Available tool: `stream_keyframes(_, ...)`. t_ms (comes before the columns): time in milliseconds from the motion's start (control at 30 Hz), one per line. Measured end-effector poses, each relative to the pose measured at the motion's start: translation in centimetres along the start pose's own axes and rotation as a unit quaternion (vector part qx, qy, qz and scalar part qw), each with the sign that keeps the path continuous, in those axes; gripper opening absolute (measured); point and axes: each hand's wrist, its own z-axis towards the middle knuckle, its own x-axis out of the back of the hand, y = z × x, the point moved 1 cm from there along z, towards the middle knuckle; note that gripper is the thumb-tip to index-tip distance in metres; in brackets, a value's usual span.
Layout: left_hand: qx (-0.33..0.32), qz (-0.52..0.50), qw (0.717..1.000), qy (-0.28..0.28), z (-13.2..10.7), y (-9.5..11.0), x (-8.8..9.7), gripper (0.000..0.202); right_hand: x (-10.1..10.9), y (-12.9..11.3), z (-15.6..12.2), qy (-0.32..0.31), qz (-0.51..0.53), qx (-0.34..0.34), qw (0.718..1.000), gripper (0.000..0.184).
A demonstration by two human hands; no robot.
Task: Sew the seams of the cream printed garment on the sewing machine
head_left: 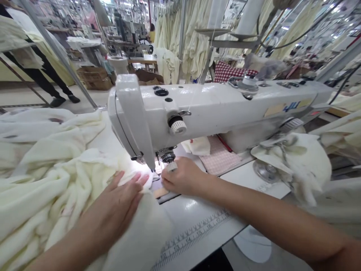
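A white sewing machine [214, 109] spans the middle of the view, its lit needle area [158, 167] near the centre. My left hand [118, 203] lies flat with fingers stretched over pale cream fabric [141, 226], just left of the needle. Close to the needle on its right, my right hand [183, 177] has its fingers curled together by the presser foot. Whatever those fingertips hold, if anything, is hidden. The cream fabric piles up in folds [64, 184] to the left of the machine.
A printed ruler scale [194, 235] runs along the table's front edge. Pink checked cloth [220, 156] lies under the machine arm. Scraps of cream cloth hang at the right [299, 162]. Behind are thread cones [218, 15], hanging garments [194, 41] and a standing person's legs [47, 71].
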Motion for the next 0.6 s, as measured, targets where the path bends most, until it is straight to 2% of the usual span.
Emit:
stream_keyframes(67, -0.002, 0.016, 1.0, -0.001, -0.2, 0.6, -0.2, 0.034, -0.1, 0.2, -0.5, 0.028, 0.003, 0.004, 1.0, 0.029)
stream_keyframes(167, 0.021, 0.002, 1.0, -0.002, 0.2, 1.4, 0.1, 0.025, 0.0, 0.0, -0.9, 0.062, 0.013, 0.024, 0.998, 0.027)
stream_keyframes(267, 0.038, -0.015, 0.999, 0.011, 1.0, 1.6, 0.3, 0.026, 0.3, -0.4, -1.2, 0.084, 0.024, 0.051, 0.995, 0.022)
stream_keyframes(367, 0.035, -0.006, 0.999, 0.013, 1.6, 1.5, 0.2, 0.025, 0.7, -0.9, -1.5, 0.107, 0.036, 0.093, 0.989, 0.016)
stream_keyframes(500, 0.021, -0.006, 1.0, -0.02, 1.6, 0.8, -0.2, 0.025, 0.6, -0.8, -1.6, 0.114, 0.065, 0.146, 0.98, 0.012)
stream_keyframes(600, 0.003, -0.009, 1.0, -0.021, 1.0, 0.0, -0.6, 0.023, 0.1, -0.6, -1.5, 0.107, 0.078, 0.155, 0.979, 0.018)
